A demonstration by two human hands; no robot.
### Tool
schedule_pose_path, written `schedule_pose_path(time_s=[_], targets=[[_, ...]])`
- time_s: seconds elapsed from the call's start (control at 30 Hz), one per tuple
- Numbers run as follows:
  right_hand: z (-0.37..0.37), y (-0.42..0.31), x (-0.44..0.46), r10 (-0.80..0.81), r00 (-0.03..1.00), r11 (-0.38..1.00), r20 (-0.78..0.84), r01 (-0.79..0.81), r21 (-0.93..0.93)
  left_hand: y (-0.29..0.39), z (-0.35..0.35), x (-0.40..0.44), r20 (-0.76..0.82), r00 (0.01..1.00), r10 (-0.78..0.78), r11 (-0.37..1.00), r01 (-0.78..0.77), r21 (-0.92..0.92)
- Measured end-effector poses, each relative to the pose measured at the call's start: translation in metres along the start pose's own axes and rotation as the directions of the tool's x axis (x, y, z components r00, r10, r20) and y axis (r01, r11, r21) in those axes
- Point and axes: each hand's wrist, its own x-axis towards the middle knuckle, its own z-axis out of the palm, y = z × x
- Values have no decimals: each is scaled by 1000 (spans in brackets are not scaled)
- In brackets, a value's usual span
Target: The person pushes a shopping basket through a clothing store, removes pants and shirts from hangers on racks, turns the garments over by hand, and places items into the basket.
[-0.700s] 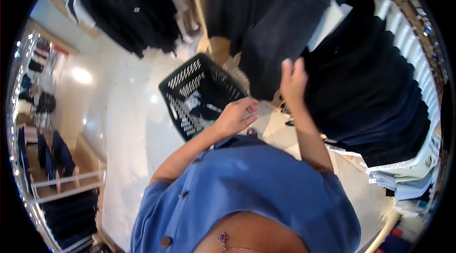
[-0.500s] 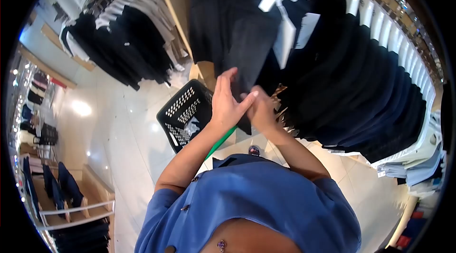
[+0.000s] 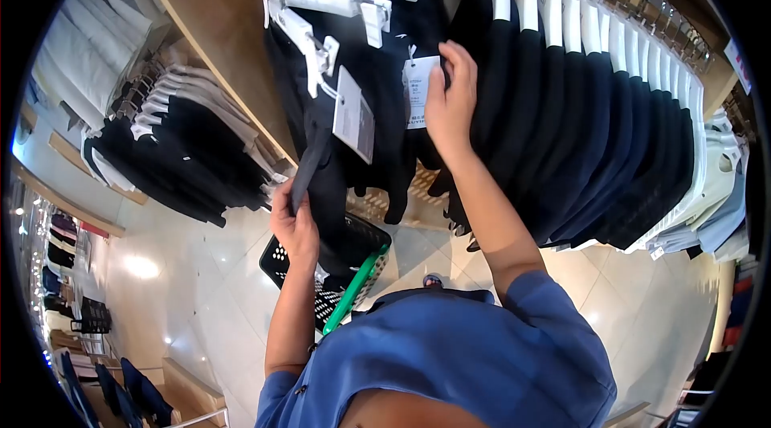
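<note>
At left-center, the left hand pinches the dark fabric garment between its fingers. The right hand, its fingers partly curled, is at the white printed paper tag in the upper center; whether they grip it is unclear.

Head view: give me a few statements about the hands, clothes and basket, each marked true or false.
1. The left hand grips an edge of a dark garment. True.
2. The right hand is down in the basket. False: the right hand is up at a printed white tag.
3. The handle of the basket is red. False: the handle is green.
4. The person's top is blue. True.
5. The hangers above the hands are black. False: the hangers are white.
</note>
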Motion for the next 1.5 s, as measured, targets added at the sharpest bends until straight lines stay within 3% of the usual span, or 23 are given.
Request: schedule_pose_path(time_s=[0.07, 0.13, 0.2, 0.27, 0.3, 0.33, 0.47, 0.5, 0.6, 0.73, 0.87, 1.03, 1.13, 1.2, 1.27, 1.37, 1.5], targets=[[21, 30, 21, 76, 993, 989, -96, -87, -119, 8, -2, 0, -4, 998, -62, 998, 62, 9], [39, 51, 47, 398, 915, 917, -69, -396, 43, 11, -1, 2, 0, 1000, -16, 998, 16, 57], [53, 61, 65, 505, 861, 863, -56, -505, 14, 18, -1, 2, 28, 999, 29, 989, -33, 146], [66, 85, 67, 585, 800, 809, 132, -588, -23, 18, -1, 0, 20, 1000, 22, 989, -25, 147], [80, 111, 61, 655, 709, 730, 260, -683, 25, 20, -1, -2, 18, 1000, 15, 988, -17, 155], [83, 111, 53, 631, 710, 714, 313, -689, 125, 22, -1, -2, 14, 1000, 9, 987, -11, 163], [76, 81, 24, 495, 730, 728, 471, -644, 233, 22, 3, -3, 18, 1000, -11, 994, 9, 112], [76, 76, 21, 483, 739, 736, 469, -633, 240, 21, 5, -3, 22, 1000, 2, 998, -3, 70], [69, 63, 14, 442, 813, 874, 379, -485, 20, 17, 7, -4, 16, 999, -28, 996, 26, 89], [55, 40, 13, 228, 884, 949, 407, -295, 108, 9, 11, -1, -89, 996, 6, 987, 8, 158], [59, 47, 0, 175, 894, 968, 412, -233, 96, 10, 20, -2, -115, 993, 11, 981, 11, 192], [57, 48, -29, 139, 804, 932, 579, -303, 197, 7, 35, -7, -101, 993, 54, 957, -22, 288], [56, 52, -44, 77, 808, 941, 585, -252, 224, 0, 40, -10, -98, 994, 47, 964, -19, 266], [49, 48, -43, 160, 803, 899, 574, -359, 252, 1, 43, -13, -79, 997, 23, 958, 1, 287], [53, 55, -46, 300, 695, 766, 654, -584, 269, 0, 46, -15, -76, 997, -8, 948, 32, 316], [52, 55, -45, 325, 727, 791, 605, -559, 247, -5, 50, -17, -76, 996, -36, 946, 58, 319], [49, 53, -41, 202, 813, 931, 546, -333, 152, -5, 53, -23, -123, 992, 1, 924, 46, 379]])
